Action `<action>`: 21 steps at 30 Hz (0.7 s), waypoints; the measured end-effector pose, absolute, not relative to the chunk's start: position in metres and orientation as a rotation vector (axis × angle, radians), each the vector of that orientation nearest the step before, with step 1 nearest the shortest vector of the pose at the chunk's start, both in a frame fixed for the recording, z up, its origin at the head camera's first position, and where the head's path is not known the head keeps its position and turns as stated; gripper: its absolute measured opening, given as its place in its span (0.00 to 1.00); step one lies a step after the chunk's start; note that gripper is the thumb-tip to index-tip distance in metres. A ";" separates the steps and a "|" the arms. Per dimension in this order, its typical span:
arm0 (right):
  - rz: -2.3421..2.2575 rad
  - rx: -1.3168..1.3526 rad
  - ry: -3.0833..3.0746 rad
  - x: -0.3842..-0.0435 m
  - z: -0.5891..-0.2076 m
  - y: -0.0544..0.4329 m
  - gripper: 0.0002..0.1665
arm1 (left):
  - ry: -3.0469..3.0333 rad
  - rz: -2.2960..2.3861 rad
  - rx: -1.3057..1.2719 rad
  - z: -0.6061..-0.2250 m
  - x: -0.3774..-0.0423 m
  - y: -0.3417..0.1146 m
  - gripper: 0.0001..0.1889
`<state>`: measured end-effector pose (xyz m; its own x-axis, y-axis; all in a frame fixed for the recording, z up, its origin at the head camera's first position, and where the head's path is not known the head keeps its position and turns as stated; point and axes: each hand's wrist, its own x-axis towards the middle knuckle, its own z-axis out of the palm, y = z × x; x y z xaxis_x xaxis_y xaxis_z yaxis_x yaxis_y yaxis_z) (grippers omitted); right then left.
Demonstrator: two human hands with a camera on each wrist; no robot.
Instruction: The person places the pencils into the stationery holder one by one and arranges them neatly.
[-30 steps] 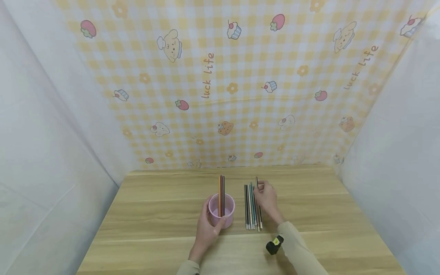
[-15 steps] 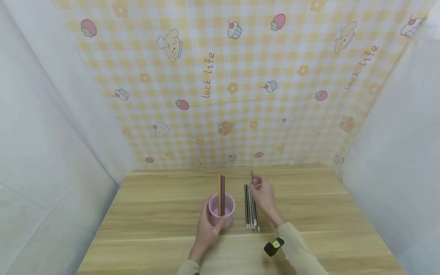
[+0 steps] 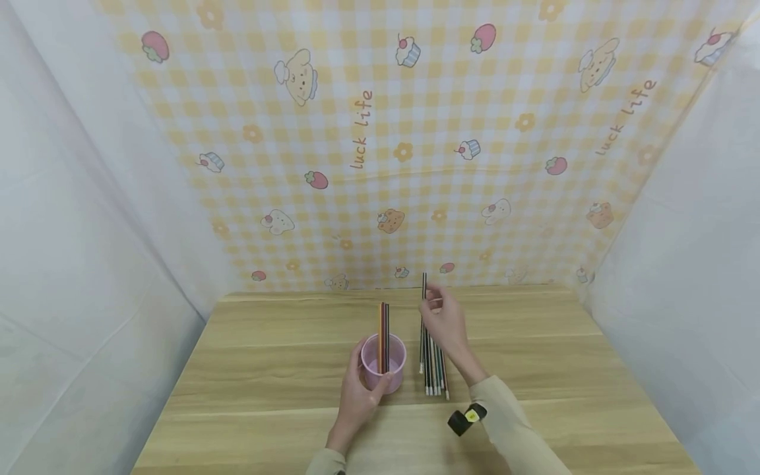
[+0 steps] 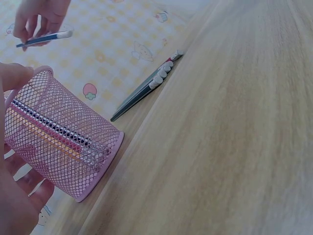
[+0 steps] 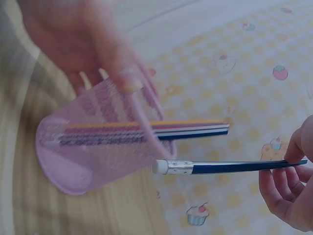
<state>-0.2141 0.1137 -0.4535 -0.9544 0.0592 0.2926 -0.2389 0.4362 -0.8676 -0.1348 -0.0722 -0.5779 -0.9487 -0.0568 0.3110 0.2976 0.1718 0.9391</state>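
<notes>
My left hand (image 3: 357,394) grips a pink mesh pencil cup (image 4: 63,132) that stands on the table, thumb at the near rim and fingers round the far side. Several pencils (image 5: 190,129), one orange, one dark red and one dark striped among them, lean together inside the cup. Between thumb and fingertips, my right hand (image 3: 445,322) pinches a dark striped pencil (image 5: 225,167) near its upper end, eraser end down. That pencil is raised to the right of the cup, its white eraser close by the rim in the right wrist view. Below the right hand lies a row of pencils (image 3: 436,373).
The loose pencils lie side by side on the wooden table (image 3: 267,369), erasers toward me. A yellow checked cloth (image 3: 332,132) with cartoon prints hangs behind the table. White sheets (image 3: 89,264) close off both sides.
My right hand has picked a striped pencil off the right of the row, lifted it and carried it left toward the cup. My left hand and the cup have stayed in place.
</notes>
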 end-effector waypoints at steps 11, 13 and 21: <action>1.600 0.309 -2.228 -0.219 -0.439 0.093 0.22 | -2.174 -1.847 -0.255 -0.576 -0.135 -0.071 0.47; 1.590 0.339 -2.215 -0.221 -0.440 0.089 0.22 | -2.175 -1.845 -0.248 -0.575 -0.135 -0.071 0.47; 1.616 0.351 -2.226 -0.226 -0.457 0.079 0.21 | -2.153 -1.842 -0.263 -0.574 -0.134 -0.071 0.45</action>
<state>-0.2257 0.0793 -0.4566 -0.9019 0.0132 0.4318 -0.4065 0.3126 -0.8585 -0.1345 -0.0714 -0.5745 -0.9399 -0.0517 0.3375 0.3255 0.1632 0.9314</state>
